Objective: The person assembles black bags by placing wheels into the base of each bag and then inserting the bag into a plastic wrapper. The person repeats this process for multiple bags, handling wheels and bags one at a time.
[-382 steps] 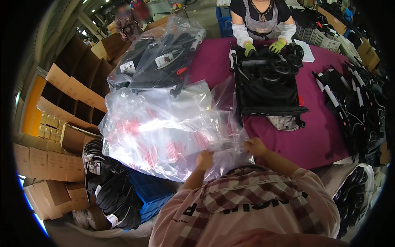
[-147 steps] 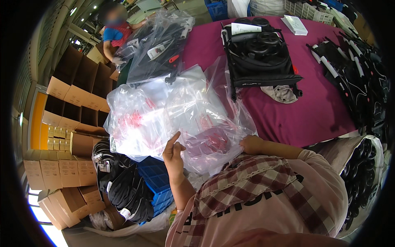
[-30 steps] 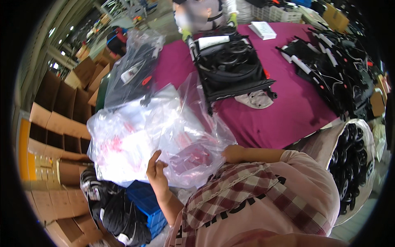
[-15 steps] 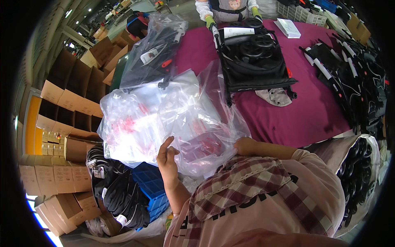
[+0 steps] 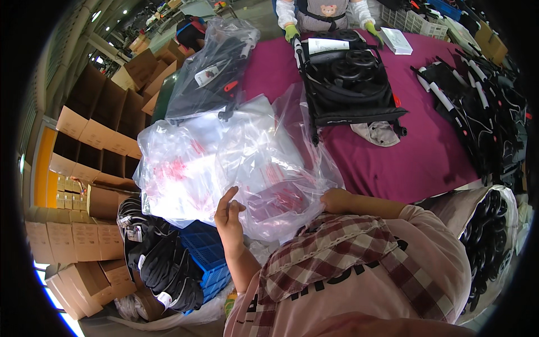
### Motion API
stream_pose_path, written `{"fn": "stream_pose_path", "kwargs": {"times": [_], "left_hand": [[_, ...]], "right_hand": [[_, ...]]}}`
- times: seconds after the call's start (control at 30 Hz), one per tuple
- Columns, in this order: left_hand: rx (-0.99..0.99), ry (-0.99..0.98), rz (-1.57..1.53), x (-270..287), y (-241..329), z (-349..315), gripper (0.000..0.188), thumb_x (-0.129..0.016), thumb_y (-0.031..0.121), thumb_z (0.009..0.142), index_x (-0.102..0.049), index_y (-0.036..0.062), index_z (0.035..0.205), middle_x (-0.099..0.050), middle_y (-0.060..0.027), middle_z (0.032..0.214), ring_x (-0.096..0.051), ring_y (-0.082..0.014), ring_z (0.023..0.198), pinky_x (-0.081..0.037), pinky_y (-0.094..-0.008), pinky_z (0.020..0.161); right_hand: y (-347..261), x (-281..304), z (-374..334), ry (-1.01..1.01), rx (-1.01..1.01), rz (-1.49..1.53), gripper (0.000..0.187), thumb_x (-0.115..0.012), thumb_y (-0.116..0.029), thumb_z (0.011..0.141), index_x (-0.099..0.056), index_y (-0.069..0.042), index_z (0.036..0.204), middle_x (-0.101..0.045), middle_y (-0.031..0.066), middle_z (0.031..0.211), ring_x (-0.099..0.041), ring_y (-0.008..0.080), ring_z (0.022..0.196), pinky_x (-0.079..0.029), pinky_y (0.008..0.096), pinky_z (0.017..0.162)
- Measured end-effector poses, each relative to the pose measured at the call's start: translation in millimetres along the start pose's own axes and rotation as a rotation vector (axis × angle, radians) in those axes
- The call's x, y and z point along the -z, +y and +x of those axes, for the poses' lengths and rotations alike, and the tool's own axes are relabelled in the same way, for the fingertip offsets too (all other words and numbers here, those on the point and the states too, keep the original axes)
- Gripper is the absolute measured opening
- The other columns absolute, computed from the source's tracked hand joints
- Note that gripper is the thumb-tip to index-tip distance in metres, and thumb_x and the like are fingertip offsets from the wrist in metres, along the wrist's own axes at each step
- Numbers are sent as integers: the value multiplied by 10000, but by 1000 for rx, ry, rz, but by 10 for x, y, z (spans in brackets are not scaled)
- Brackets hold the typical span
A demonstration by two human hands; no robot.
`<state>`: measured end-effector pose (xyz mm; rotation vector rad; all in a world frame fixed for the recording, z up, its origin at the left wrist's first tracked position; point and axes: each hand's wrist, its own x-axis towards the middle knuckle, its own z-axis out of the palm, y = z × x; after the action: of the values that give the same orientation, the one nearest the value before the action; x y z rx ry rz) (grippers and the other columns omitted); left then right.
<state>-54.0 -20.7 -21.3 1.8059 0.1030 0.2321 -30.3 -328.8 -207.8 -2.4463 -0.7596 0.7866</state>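
Maroon cloth covers the table (image 5: pixel 412 168), with open cardboard boxes (image 5: pixel 106 121) stacked along the left side of the room. Clear plastic bags (image 5: pixel 182 177) with red printing lie on the near left part of the table, between and beyond the person's two hands. The left hand (image 5: pixel 229 219) is at their near edge, its index finger stretched out and the others bent, with a gap between the fingers; it does not pinch the plastic. The right hand (image 5: pixel 335 200) is curled at the near right corner of the bags, its fingertips turned out of sight, so I cannot tell whether they pinch the film.

Just past the bags on the left lies a bagged stroller (image 5: pixel 210 81). To the right, a folded black stroller (image 5: pixel 345 101) stands beside the upper right stretch of film, with a grey cloth (image 5: pixel 376 135) sticking out under its near edge. A co-worker's green gloves (image 5: pixel 291 32) are at its far end. White booklets (image 5: pixel 396 41) lie near it, and dark folded frames (image 5: pixel 469 106) crowd the table's right side.

Glare washes out much of the plastic, so separate layers are hard to make out. The co-worker's head is cut off by the upper edge.
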Motion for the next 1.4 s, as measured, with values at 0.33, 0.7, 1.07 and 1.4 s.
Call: {"fn": "stream_pose_path", "kwargs": {"times": [0.33, 0.7, 1.07, 1.4], "left_hand": [[-30, 86, -133, 19, -29, 29, 359, -492, 45, 942, -577, -30, 1283, -652, -110, 1219, -575, -108, 786, -486, -281, 763], [24, 228, -430, -76, -5, 447, 549, -448, -76, 818, -510, -24, 1361, -563, -139, 1346, -346, -37, 588, -315, -191, 552], [-1, 99, -357, -1288, 367, 1555, 627, -443, -70, 783, -427, -74, 1410, -512, -138, 1400, -414, -79, 612, -362, -215, 572], [-44, -92, -5, -2716, 214, 2552, 687, -448, -65, 786, -323, -84, 1461, -418, -169, 1478, -472, -108, 662, -405, -243, 600]], "right_hand": [[0, -33, -17, 31, 13, 19, 304, -573, -316, 830, -688, -51, 925, -680, 204, 1010, -644, 385, 981, -506, 478, 868], [180, -85, -106, -6, 19, -64, 284, -580, -288, 817, -688, -30, 867, -673, 213, 975, -646, 398, 928, -508, 492, 829], [1187, 530, -238, 360, 15, 196, 321, -657, -351, 772, -717, -50, 866, -648, 187, 1111, -615, 381, 1013, -498, 483, 880], [2445, 731, -285, 330, -249, 349, 354, -756, -421, 728, -763, -114, 904, -491, 178, 1425, -395, 444, 1314, -385, 568, 1035]]}}
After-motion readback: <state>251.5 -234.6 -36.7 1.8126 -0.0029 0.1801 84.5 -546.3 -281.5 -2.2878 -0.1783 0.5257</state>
